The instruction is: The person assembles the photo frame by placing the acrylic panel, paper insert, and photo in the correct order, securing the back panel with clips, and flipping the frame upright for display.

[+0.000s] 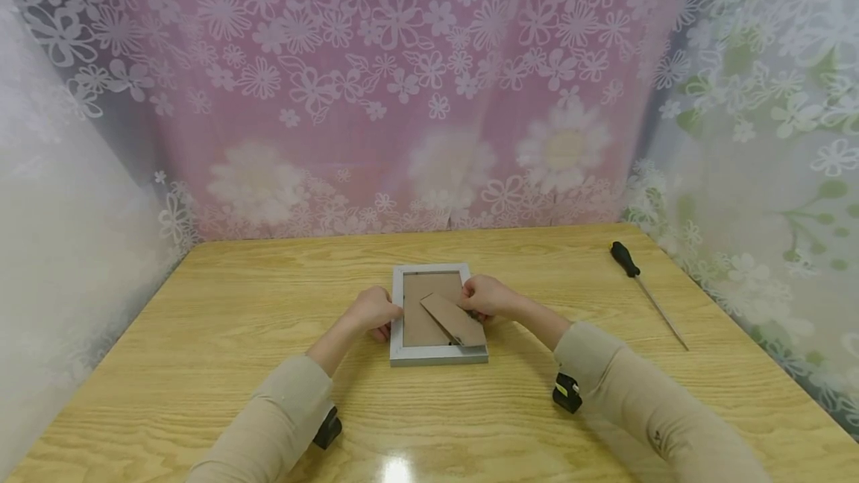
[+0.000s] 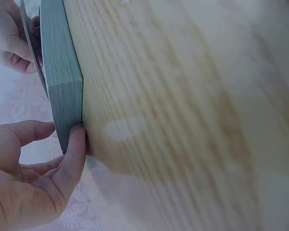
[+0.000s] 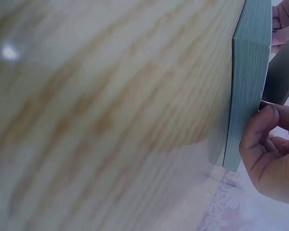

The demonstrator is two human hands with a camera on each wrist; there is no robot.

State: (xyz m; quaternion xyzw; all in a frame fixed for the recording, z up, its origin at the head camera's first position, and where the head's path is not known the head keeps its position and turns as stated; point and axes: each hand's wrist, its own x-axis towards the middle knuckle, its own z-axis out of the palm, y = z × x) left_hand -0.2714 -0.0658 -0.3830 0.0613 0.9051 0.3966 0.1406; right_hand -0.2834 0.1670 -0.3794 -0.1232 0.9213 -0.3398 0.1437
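Note:
A silver-grey picture frame (image 1: 439,353) lies face down on the table, its brown backing board (image 1: 414,319) showing. On the board, a brown easel stand (image 1: 456,320) slants toward the lower right corner, partly raised. My left hand (image 1: 376,313) grips the frame's left side, thumb on top and fingers at the outer edge; the left wrist view shows this hand (image 2: 38,168) pinching the grey side. At the right side, my right hand (image 1: 488,297) holds the frame's edge beside the stand with curled fingers. In the right wrist view its fingertips (image 3: 266,115) meet the rim; what lies under them is partly hidden.
A screwdriver (image 1: 624,259) with a black handle lies at the right of the wooden table (image 1: 268,274), its long shaft pointing toward the near right. Flowered curtains (image 1: 403,95) stand behind the table and at both sides.

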